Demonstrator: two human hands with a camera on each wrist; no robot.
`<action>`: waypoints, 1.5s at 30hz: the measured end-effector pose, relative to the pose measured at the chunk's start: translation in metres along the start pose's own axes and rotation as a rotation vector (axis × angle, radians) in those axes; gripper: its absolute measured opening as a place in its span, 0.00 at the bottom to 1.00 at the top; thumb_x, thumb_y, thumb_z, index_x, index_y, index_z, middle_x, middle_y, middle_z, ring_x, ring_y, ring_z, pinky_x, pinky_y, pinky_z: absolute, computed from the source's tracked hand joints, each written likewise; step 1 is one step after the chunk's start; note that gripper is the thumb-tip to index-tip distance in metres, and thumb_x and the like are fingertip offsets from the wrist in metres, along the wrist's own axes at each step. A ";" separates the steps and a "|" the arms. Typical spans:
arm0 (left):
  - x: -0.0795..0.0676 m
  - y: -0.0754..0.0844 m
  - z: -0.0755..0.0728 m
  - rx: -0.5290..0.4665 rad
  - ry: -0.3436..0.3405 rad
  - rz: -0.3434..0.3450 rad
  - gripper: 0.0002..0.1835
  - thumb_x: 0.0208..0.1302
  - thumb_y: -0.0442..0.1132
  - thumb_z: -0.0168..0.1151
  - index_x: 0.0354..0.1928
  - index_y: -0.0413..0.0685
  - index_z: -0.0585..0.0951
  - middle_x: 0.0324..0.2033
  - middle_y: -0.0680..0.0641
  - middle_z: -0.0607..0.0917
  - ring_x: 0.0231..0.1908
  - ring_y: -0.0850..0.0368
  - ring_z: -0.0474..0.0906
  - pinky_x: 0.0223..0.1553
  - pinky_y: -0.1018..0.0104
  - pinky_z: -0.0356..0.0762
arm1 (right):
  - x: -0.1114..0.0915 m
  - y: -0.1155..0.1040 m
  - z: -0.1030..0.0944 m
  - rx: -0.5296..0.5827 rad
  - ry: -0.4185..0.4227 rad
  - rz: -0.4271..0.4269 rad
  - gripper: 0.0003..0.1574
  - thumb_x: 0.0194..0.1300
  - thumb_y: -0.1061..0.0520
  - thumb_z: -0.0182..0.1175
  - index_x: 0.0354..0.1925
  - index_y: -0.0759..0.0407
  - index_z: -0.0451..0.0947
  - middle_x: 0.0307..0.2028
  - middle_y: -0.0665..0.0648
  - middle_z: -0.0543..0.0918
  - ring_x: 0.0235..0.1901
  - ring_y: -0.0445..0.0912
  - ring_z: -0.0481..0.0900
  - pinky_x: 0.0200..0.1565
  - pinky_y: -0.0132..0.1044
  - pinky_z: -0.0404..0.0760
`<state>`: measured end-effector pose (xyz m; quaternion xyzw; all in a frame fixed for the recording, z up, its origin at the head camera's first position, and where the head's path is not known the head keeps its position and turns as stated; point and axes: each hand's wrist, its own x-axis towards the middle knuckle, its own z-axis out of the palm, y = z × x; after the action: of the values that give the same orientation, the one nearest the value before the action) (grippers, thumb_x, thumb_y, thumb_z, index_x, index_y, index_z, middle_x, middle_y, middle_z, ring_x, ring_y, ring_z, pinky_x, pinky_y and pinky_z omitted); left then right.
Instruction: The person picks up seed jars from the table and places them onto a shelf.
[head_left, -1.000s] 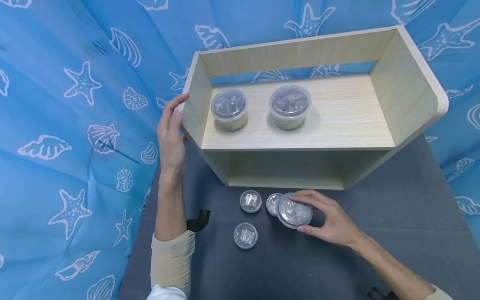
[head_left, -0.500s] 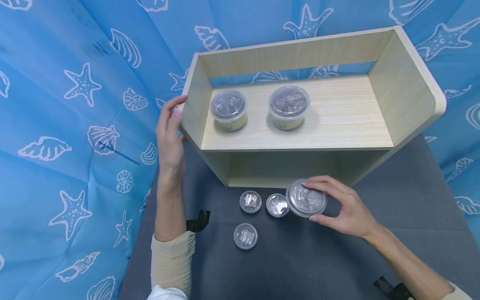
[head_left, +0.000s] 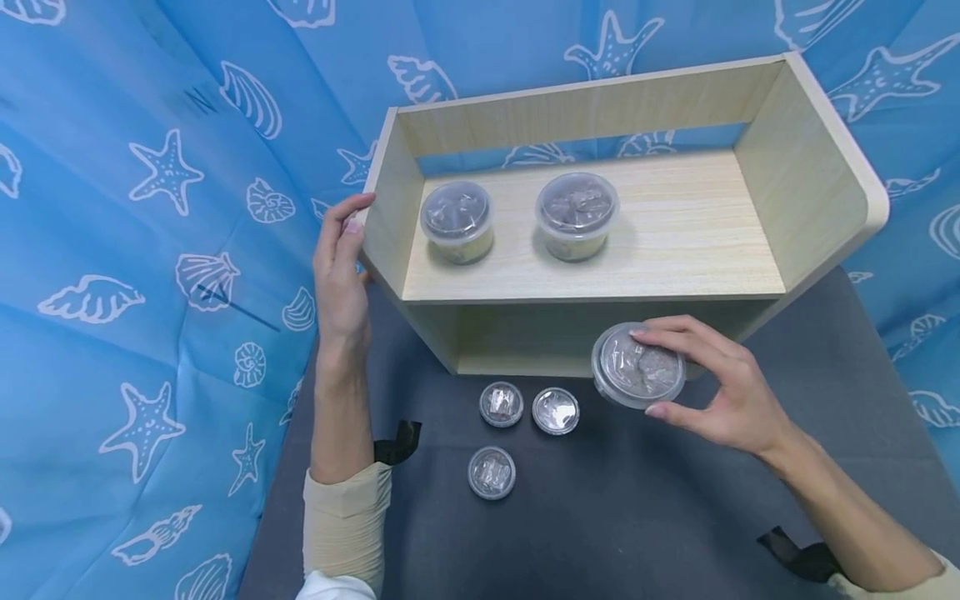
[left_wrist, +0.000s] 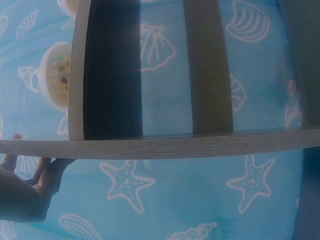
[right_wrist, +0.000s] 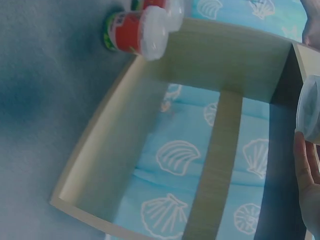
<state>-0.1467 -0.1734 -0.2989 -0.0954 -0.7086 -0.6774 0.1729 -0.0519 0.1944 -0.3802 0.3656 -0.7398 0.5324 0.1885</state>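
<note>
My left hand point(head_left: 343, 275) grips the left side panel of a pale wooden two-tier shelf point(head_left: 697, 225); in the left wrist view its fingers point(left_wrist: 44, 182) wrap the board edge. A round clear plastic tub with a lid point(head_left: 633, 367) is in my right hand point(head_left: 731, 387), thumb and fingers around its rim. It is held up in front of the lower compartment, and the right wrist view catches only part of this tub point(right_wrist: 310, 110). Two similar lidded tubs, a left one point(head_left: 459, 221) and a middle one point(head_left: 577, 215), stand on the upper board.
Three smaller lidded cups, a back left one point(head_left: 501, 403), a back right one point(head_left: 556, 411) and a front one point(head_left: 491, 472), stand on the dark grey tablecloth point(head_left: 570, 533). A red label point(right_wrist: 127, 32) shows on one. A blue seashell-print curtain point(head_left: 187, 333) hangs behind and left.
My right hand has lifted the tub from beside the small cups, up and to the right toward the shelf. My left hand stays on the side panel.
</note>
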 end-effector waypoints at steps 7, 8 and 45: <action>0.000 0.001 -0.001 -0.001 0.003 -0.002 0.18 0.76 0.45 0.45 0.61 0.52 0.76 0.61 0.47 0.71 0.60 0.49 0.67 0.54 0.34 0.62 | 0.005 0.001 -0.009 -0.042 0.007 0.017 0.45 0.58 0.38 0.70 0.54 0.76 0.77 0.53 0.65 0.78 0.54 0.43 0.76 0.51 0.22 0.75; 0.000 0.001 -0.001 -0.002 0.005 -0.001 0.18 0.76 0.45 0.45 0.61 0.51 0.76 0.61 0.47 0.71 0.60 0.48 0.67 0.54 0.35 0.62 | 0.005 0.002 -0.010 -0.047 0.006 0.021 0.45 0.58 0.38 0.70 0.54 0.76 0.76 0.53 0.65 0.78 0.53 0.43 0.76 0.50 0.22 0.75; -0.001 -0.001 0.001 0.017 -0.004 0.031 0.19 0.76 0.45 0.44 0.62 0.50 0.75 0.61 0.46 0.71 0.60 0.47 0.67 0.52 0.35 0.64 | 0.052 -0.017 -0.060 -0.294 0.157 0.137 0.39 0.57 0.51 0.72 0.61 0.70 0.75 0.57 0.48 0.78 0.51 0.40 0.75 0.52 0.20 0.72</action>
<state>-0.1464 -0.1726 -0.3000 -0.1059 -0.7132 -0.6683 0.1827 -0.0804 0.2296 -0.3128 0.2404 -0.8158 0.4570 0.2604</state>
